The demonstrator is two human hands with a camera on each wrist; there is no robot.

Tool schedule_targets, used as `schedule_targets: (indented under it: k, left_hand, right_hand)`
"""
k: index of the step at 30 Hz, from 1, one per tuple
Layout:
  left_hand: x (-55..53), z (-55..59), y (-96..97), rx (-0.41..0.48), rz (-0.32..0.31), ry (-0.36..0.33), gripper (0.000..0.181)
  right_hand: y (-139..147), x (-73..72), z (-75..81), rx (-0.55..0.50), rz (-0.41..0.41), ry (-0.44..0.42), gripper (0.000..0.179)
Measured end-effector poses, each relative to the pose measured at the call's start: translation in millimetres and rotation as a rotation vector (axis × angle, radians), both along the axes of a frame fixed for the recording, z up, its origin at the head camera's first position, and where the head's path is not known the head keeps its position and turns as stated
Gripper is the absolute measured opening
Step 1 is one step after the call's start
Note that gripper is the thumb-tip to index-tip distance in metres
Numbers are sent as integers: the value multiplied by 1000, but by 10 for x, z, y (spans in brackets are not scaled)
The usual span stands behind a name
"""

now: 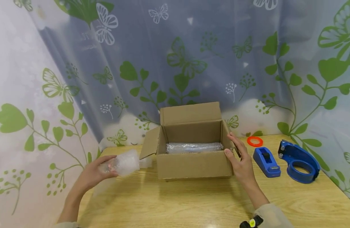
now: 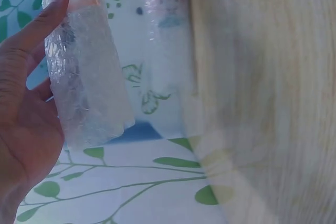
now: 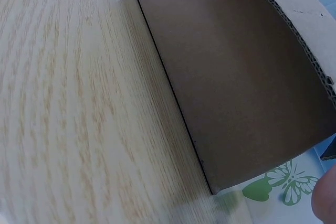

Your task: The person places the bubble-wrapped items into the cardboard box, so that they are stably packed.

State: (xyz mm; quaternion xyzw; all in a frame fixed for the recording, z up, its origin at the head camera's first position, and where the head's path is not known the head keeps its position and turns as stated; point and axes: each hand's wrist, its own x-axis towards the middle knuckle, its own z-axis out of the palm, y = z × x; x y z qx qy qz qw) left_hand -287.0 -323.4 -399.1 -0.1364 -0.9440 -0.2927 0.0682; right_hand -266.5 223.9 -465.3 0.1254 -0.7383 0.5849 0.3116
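Observation:
My left hand point(image 1: 99, 171) grips a bubble-wrapped bundle point(image 1: 127, 162) above the table's left side. In the left wrist view the bundle point(image 2: 92, 72) is wrapped in clear bubble wrap with an orange band, and the thumb lies along its side. An open cardboard box point(image 1: 195, 166) stands in the middle, its back and left flaps spread outward. My right hand point(image 1: 243, 163) holds the box at its right end, the thumb near the front corner and fingers over the side flap. Inside the box lies a long bubble-wrapped roll point(image 1: 193, 147).
Another bubble-wrapped item point(image 1: 146, 162) lies left of the box, partly hidden. To the right on the wooden table point(image 1: 192, 205) are an orange tape roll point(image 1: 255, 141), a blue tape dispenser point(image 1: 267, 163) and a larger blue tape cutter point(image 1: 301, 167). A patterned curtain point(image 1: 169, 63) hangs behind.

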Motion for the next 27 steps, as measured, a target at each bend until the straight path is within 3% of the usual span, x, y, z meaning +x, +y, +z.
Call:
schedule_targets:
  k: [8,17,27]
  left_hand:
    - [64,213,-36,29,57,-1,80]
    - [122,463,29,41,31,44,75]
    - [102,740,209,21,-4,110,73]
  right_hand:
    - [-38,52,70,-19,-2,1,52]
    - [-31,25,30,-14,-9,-5,54]
    - [-31,44,43,-16,-10,-25,53]
